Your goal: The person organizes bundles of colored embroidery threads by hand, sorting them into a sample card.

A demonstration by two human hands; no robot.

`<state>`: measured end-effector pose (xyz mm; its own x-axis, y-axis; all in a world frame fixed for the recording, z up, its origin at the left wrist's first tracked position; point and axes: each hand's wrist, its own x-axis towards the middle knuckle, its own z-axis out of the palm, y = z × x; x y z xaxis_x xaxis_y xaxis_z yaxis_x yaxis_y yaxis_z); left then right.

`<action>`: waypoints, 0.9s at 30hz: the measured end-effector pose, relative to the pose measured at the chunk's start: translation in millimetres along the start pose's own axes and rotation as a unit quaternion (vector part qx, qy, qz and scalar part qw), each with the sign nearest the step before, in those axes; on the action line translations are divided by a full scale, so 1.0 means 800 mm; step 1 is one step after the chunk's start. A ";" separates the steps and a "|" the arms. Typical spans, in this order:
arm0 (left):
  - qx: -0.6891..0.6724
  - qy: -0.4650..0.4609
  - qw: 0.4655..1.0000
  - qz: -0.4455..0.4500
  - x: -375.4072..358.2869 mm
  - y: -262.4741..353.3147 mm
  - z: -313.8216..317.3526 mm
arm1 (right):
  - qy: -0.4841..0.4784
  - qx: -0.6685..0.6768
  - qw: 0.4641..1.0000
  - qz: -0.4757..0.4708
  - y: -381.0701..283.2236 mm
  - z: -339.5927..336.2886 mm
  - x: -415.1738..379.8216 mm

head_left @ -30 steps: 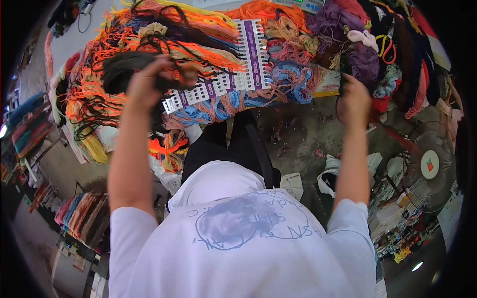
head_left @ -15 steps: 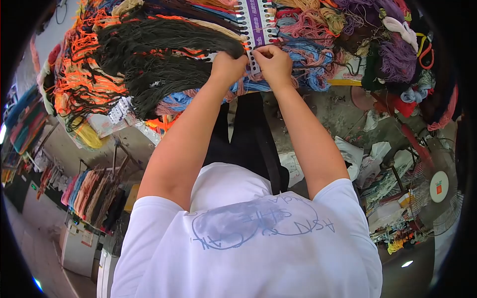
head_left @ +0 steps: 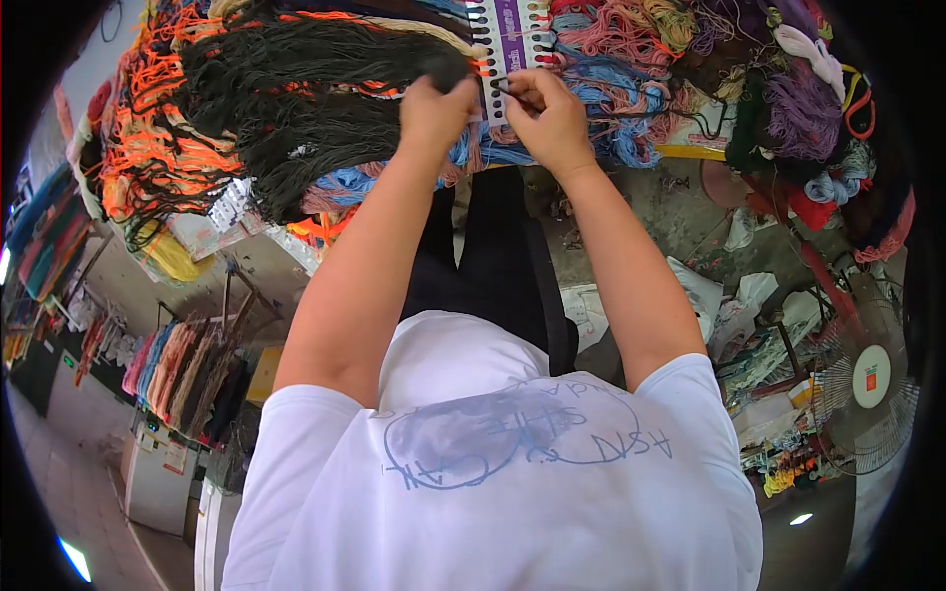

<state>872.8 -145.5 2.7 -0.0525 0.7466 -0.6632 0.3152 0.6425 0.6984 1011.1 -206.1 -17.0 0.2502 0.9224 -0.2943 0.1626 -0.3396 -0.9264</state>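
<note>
A white floss card (head_left: 494, 57) with a purple printed strip and holes along both edges lies on the heaped thread. My left hand (head_left: 432, 116) is closed around the end of a black thread bundle (head_left: 325, 61), just left of the card. At the card's lower right edge, my right hand (head_left: 550, 123) pinches a short dark strand of thread that reaches onto the card. Strands of several colours are looped through higher holes on both sides. Orange thread (head_left: 138, 148) lies under and beside the black bundle.
Blue and pink skeins (head_left: 631, 98) and purple thread (head_left: 803, 113) cover the right of the work surface. A fan (head_left: 871, 376) stands at the lower right. Hanging skeins (head_left: 177, 374) line a rack at left. Plastic bags (head_left: 700, 295) lie below the table edge.
My left hand has shifted slightly left and up from the card with the black thread. A dark strand now shows at my right fingertips, over the card's right edge.
</note>
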 end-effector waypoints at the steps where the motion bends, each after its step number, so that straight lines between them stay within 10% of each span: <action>1: -0.073 0.032 0.996 -0.032 -0.004 0.004 -0.012 | -0.003 -0.097 0.995 -0.039 -0.004 -0.005 0.003; 3: -0.206 0.050 0.976 -0.052 -0.011 0.029 -0.050 | -0.023 -0.262 0.961 -0.083 -0.016 -0.016 0.009; 8: -0.530 -0.242 0.812 -0.044 -0.012 0.028 -0.119 | -0.016 -0.360 0.911 -0.202 -0.011 -0.026 0.026; 13: -0.138 -0.289 0.946 0.049 -0.009 0.034 -0.040 | -0.001 -0.337 0.892 -0.302 -0.037 -0.027 0.025; 18: 0.019 -0.165 0.966 0.200 0.002 -0.003 -0.019 | -0.095 -0.292 0.933 -0.190 -0.033 -0.021 0.021; 27: -0.203 0.034 0.975 0.086 -0.025 0.097 -0.265 | -0.111 -0.348 0.922 -0.127 -0.017 -0.014 0.034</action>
<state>697.7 -73.9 126.8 -0.0983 0.8505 -0.5167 -0.0761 0.5113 0.8560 1026.2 -178.0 -9.9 -0.0698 0.9773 -0.2002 0.7818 -0.0711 -0.6194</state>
